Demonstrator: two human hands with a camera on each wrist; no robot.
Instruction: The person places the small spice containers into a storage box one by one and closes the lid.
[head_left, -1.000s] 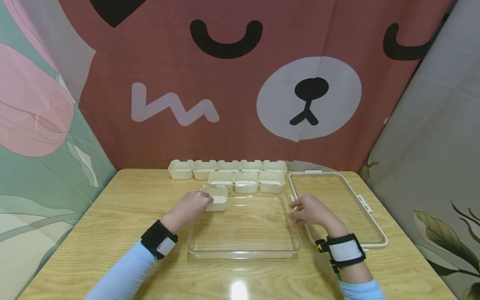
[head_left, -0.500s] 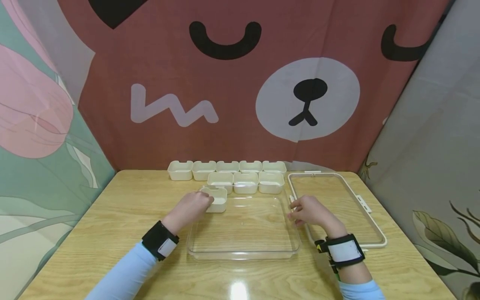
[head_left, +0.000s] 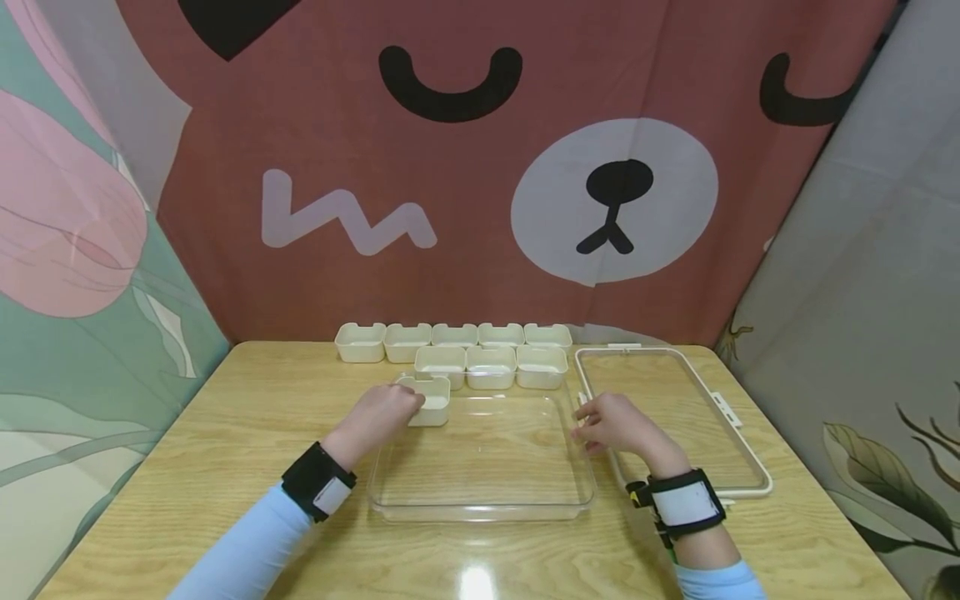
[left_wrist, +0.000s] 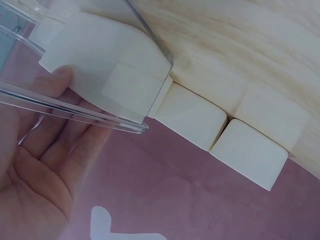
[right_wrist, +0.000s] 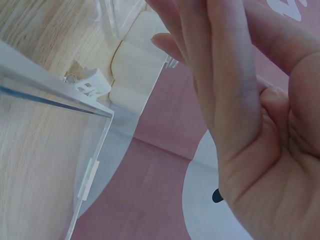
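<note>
Cream cups point(head_left: 491, 371) behind clear bin point(head_left: 480, 510), lid point(head_left: 726, 409) alongside

R-wrist cam: R fingers point(right_wrist: 231, 70) & frame point(right_wrist: 32, 73) partly cut off @ edges.

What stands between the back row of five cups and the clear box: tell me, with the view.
In the head view, a row of three cream cups stands between the clear box and the back row of five.

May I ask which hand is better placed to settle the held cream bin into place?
Likely the left hand: it holds the cream bin at the far-left corner of the clear box; the right hand holds none.
</note>
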